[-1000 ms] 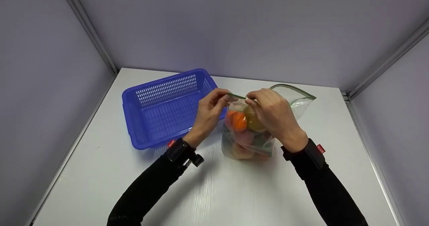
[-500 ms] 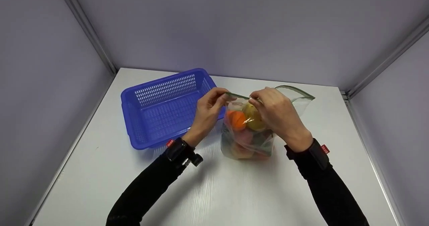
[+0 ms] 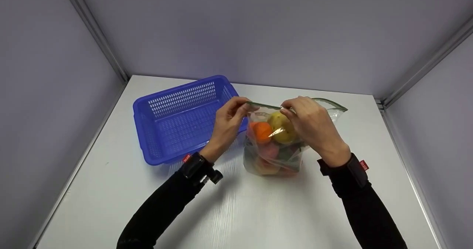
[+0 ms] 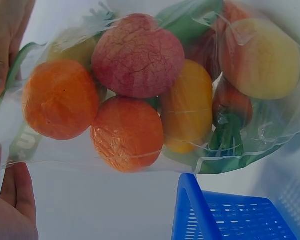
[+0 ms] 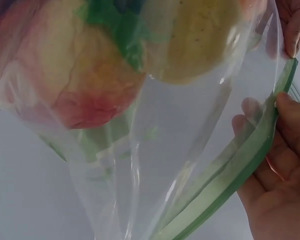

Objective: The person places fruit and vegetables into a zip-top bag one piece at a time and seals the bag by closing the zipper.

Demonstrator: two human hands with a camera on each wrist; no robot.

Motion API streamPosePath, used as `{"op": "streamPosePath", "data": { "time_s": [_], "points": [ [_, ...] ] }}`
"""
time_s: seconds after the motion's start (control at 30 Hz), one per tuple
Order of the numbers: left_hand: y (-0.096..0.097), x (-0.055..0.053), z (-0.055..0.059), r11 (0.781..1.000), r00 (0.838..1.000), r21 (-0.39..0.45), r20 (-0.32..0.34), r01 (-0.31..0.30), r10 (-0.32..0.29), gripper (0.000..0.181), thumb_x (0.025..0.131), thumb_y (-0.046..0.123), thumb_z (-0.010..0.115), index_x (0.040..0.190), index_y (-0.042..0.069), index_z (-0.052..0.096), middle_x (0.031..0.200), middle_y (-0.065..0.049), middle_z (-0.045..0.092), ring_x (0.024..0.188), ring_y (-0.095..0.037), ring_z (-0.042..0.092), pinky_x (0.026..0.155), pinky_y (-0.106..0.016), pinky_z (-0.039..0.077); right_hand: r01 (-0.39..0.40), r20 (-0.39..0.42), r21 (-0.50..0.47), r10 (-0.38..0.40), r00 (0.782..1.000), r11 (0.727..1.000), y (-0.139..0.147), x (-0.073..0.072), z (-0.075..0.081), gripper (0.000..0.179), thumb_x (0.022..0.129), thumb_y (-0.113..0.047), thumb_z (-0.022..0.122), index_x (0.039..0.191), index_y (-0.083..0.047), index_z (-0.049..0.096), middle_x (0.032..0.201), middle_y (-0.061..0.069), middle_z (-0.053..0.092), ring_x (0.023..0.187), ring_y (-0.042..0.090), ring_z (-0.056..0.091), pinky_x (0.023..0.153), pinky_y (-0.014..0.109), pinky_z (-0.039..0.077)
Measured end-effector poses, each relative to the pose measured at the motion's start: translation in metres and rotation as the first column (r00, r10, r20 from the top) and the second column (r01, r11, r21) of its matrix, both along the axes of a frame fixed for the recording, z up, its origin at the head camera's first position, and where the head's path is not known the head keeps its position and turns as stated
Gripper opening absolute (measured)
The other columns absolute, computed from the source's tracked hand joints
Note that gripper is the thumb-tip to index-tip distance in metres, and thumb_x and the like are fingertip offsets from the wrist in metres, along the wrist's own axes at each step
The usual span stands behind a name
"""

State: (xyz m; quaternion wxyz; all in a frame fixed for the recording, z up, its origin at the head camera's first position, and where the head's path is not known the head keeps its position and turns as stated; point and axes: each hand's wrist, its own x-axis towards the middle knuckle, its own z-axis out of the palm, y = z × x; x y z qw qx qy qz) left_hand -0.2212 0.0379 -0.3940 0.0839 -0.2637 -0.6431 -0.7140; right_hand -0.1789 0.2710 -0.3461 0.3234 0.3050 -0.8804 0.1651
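Note:
A clear zip bag with a green seal strip stands on the table, filled with several fruits and vegetables. Through its film show an orange, a yellow-green round fruit and a pinkish-red fruit. My left hand pinches the left end of the green strip between thumb and fingers. Farther right along the same strip, my right hand pinches it with thumb and forefinger. Between the hands the strip runs taut; beyond the right hand it gapes in a loop.
A blue plastic basket with slotted walls sits left of the bag, its right side close behind my left hand. The white table meets grey panels at the back and sides.
My right hand has slid to the right along the green strip, and the strip between the hands has grown longer. The left hand has barely moved.

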Motion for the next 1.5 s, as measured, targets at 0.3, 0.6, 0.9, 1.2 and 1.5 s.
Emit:
{"op": "streamPosePath", "data": {
  "time_s": [0.3,0.6,0.9,1.2,1.5],
  "points": [
    [-0.002,0.000,0.000,1.000,1.000,0.008,0.008,0.001,-0.002,0.016,0.108,0.010,0.054,0.113,0.000,0.066,0.106,-0.014,0.076,0.094,-0.020,0.067,0.086,-0.036,0.054,0.021,-0.001,-0.003,-0.021,1.000,1.000,0.008,0.000,-0.001,0.013,0.098,-0.009,0.072,0.103,0.003,0.071,0.095,0.015,0.072,0.088,0.033,0.069,0.079,0.046,0.059],
    [-0.004,-0.001,-0.002,1.000,1.000,0.024,-0.022,0.011,-0.010,0.016,0.107,0.009,0.054,0.112,-0.002,0.065,0.104,-0.012,0.077,0.091,-0.040,0.063,0.082,-0.032,0.053,0.033,0.043,-0.020,-0.032,0.999,0.999,0.015,0.002,-0.002,0.012,0.099,-0.008,0.069,0.106,0.002,0.069,0.094,0.015,0.071,0.085,0.031,0.067,0.077,0.044,0.058],
    [-0.005,-0.001,-0.004,1.000,1.000,0.019,-0.008,-0.015,0.015,0.016,0.107,0.009,0.055,0.111,-0.002,0.065,0.104,-0.015,0.076,0.090,-0.035,0.063,0.083,-0.042,0.055,0.041,0.048,-0.039,-0.039,0.998,0.998,0.019,0.001,-0.006,0.013,0.098,-0.008,0.071,0.105,0.003,0.069,0.093,0.015,0.071,0.084,0.030,0.068,0.076,0.044,0.058],
    [-0.006,-0.001,-0.006,1.000,0.999,0.001,0.028,-0.031,0.031,0.014,0.104,0.010,0.062,0.111,-0.001,0.066,0.103,-0.013,0.075,0.099,-0.026,0.071,0.090,-0.033,0.056,0.037,0.086,-0.061,-0.032,0.996,0.997,0.019,0.000,-0.009,0.019,0.092,-0.014,0.079,0.103,0.000,0.072,0.093,0.012,0.074,0.082,0.029,0.070,0.076,0.048,0.058],
    [-0.010,0.000,-0.006,0.999,0.999,0.001,0.027,-0.042,0.042,0.015,0.105,0.011,0.061,0.111,-0.002,0.067,0.102,-0.013,0.075,0.093,-0.030,0.068,0.084,-0.032,0.056,0.020,0.058,-0.077,-0.015,0.998,0.997,0.024,-0.001,-0.011,0.017,0.092,-0.012,0.078,0.102,0.000,0.072,0.093,0.012,0.074,0.083,0.031,0.071,0.075,0.049,0.057]
  ]
}}
